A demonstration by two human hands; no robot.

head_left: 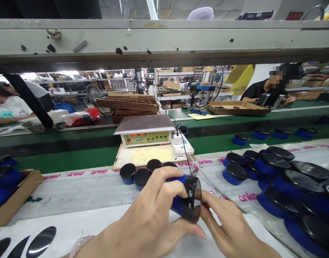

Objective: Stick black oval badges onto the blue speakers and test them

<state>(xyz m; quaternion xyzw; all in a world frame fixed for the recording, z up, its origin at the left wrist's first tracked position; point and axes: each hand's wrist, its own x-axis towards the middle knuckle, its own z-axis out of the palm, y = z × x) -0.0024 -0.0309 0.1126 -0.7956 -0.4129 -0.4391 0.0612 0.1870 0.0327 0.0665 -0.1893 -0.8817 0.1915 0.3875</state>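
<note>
The left hand [151,208] has its fingers wrapped round a short blue-and-black unit [190,206] marked ON and OFF, tipped on its side between both hands. The right hand [227,218] is up at its shiny black end, fingers bunched close, and honestly I can't tell from here if they're pinching anything. Loads of lookalike pieces [235,173] are heaped on the surface [81,190] right of the hands, with glossy black ovals [41,242] off left.

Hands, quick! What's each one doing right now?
Left hand: closed, holding the blue-black can.
Right hand: fingers bent, at the can's black end; can't tell whether it's gripping anything.
</note>
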